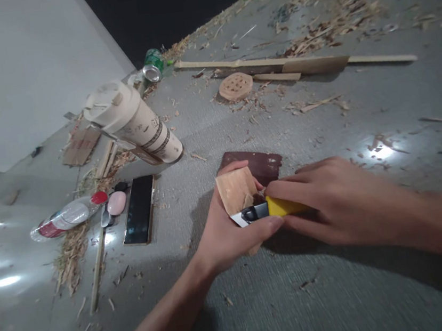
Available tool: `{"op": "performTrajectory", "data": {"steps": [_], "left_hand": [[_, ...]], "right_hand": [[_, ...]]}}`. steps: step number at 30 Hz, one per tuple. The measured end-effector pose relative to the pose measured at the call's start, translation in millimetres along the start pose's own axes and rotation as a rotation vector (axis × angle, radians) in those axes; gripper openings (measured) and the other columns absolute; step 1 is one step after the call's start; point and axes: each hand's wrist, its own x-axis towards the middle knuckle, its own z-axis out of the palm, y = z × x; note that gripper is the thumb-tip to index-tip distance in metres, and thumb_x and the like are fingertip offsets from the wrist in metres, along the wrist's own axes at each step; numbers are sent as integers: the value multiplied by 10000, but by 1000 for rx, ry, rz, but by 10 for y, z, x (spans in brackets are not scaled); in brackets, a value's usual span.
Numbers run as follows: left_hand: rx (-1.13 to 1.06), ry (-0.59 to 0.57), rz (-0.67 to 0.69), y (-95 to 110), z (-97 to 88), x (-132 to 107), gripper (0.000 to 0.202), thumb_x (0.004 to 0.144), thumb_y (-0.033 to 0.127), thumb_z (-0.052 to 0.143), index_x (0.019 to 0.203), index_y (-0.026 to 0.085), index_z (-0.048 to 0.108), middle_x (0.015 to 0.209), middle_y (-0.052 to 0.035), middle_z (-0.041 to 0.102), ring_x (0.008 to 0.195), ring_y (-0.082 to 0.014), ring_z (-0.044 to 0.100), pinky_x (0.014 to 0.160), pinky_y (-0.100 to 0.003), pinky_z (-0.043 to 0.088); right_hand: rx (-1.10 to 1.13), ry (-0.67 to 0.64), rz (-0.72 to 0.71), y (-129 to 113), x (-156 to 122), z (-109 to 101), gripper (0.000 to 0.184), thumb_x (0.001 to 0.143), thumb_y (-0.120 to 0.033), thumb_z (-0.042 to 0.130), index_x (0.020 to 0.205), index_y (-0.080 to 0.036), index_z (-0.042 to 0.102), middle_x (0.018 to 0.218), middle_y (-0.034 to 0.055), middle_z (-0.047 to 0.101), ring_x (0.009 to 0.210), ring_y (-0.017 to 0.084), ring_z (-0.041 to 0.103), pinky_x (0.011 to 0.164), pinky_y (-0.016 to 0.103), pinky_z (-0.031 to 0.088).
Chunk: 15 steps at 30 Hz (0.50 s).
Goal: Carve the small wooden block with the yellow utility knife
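Note:
A pale block of wood (235, 189) is gripped in my left hand (230, 242), fingers behind it and thumb reaching along its near side. My right hand (330, 200) is closed around a yellow-handled utility knife (280, 206). The knife's blade lies against the lower part of the wood, and my left thumb touches the knife near its handle. Just behind the block, a dark brown flat piece (259, 165) rests on the grey surface (270, 304). My left fingertips are partly hidden behind the wood.
To the left are a phone (140, 210), a plastic bottle (66, 219) and a tall white cup (139, 122). A green can (153, 65) stands farther back. A carved wooden disc (235, 86), a long wooden stick (381, 59) and scattered shavings (325, 29) lie beyond my hands.

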Motion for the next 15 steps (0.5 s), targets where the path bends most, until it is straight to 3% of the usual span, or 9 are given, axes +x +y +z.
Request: {"op": "performTrajectory", "data": {"steps": [8,15], "left_hand": [[-14,57,-22,62,53,-1,909,749,311,1068,1541,291,621,1128,-31,740,985,-221,726,915,-368,673],[-47,105,-9,47,17,7,849,729,254,1051,1468,292,636,1142,-20,712,962,-200,709,894,-340,658]], "right_hand": [[-93,33,31,-56,11,59,438,1257,-499,359,992,-254,609,691,-15,637,575,173,532,616,365,247],[-97,107,78,-158,-1,145,365,1244,-499,448,1028,-254,608,681,-30,646,560,176,576,593,331,257]]}}
